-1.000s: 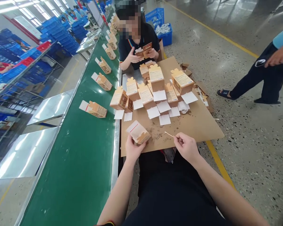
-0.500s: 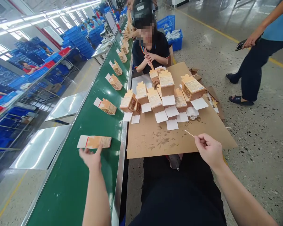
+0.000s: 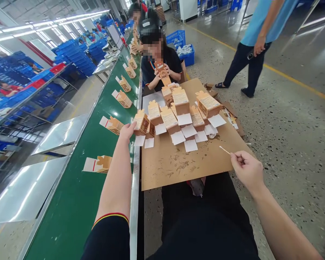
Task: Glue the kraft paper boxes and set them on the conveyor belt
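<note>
My left hand [image 3: 127, 131] is at the leftmost carton [image 3: 141, 121] of a cluster, its thumb against the near side and the other fingers largely hidden. That carton is brown and orange with printing, a scalloped top and a white flap hanging down. More cartons of the same kind [image 3: 169, 120] crowd around it on a brown cardboard sheet [image 3: 165, 173]. Over the sheet's right edge, my right hand [image 3: 246, 169] pinches a thin cotton swab [image 3: 224, 149], its white tip pointing up and left.
A green conveyor belt [image 3: 70, 202] on my left carries a spaced row of cartons, the nearest [image 3: 97, 164] partly behind my forearm. Across the sheet a co-worker [image 3: 162, 68] holds a flat brown carton. A roll of tape [image 3: 212, 135] lies by the flaps. Another person stands at right.
My left hand has moved from the nearest belt carton forward and right to the cluster. My right hand keeps the swab. The person at right has shifted left, and the view has turned slightly.
</note>
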